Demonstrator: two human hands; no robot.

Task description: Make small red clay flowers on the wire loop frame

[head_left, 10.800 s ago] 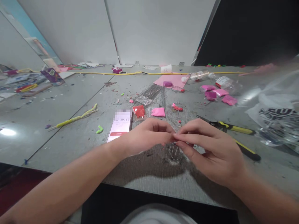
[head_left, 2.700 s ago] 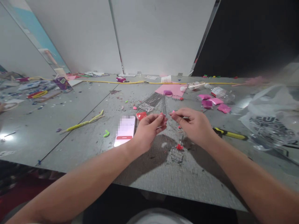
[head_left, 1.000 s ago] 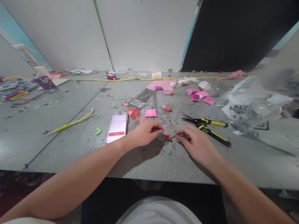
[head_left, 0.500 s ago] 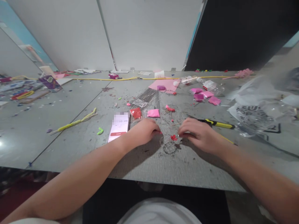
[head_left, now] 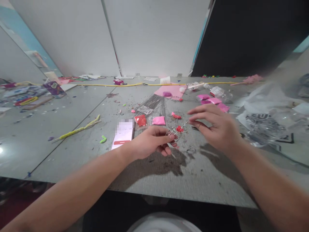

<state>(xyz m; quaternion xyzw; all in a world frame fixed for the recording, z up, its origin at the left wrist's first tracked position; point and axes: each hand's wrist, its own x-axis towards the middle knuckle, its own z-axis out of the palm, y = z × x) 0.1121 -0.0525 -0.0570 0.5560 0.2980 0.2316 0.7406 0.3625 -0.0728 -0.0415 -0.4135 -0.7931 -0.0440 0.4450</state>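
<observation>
My left hand (head_left: pixel 158 140) is closed on a thin wire ring (head_left: pixel 174 132), pinching it between thumb and fingers above the table. A small red clay flower (head_left: pixel 179 129) sits at the far right of the ring. My right hand (head_left: pixel 212 125) hovers just right of the flower, with its index finger apart from its thumb and nothing plainly held. A short wire end shows close to its fingertips. Beyond the hands lie a packet of pink clay (head_left: pixel 158 120), a packet of red clay (head_left: pixel 140 120) and another wire piece with red clay (head_left: pixel 176 116).
A phone (head_left: pixel 123 133) lies beside my left wrist. A bundle of thin wires (head_left: pixel 154 104) fans out from a pink sheet (head_left: pixel 158 91). Pink packets (head_left: pixel 204 97), a plastic bottle (head_left: pixel 220 93) and a plastic bag (head_left: pixel 263 112) are at the right. Twisted yellow strands (head_left: pixel 77 129) lie left.
My left hand has lifted the wire ring with the red flower off the table. My right hand has risen away to the right and now covers the yellow cutter.
</observation>
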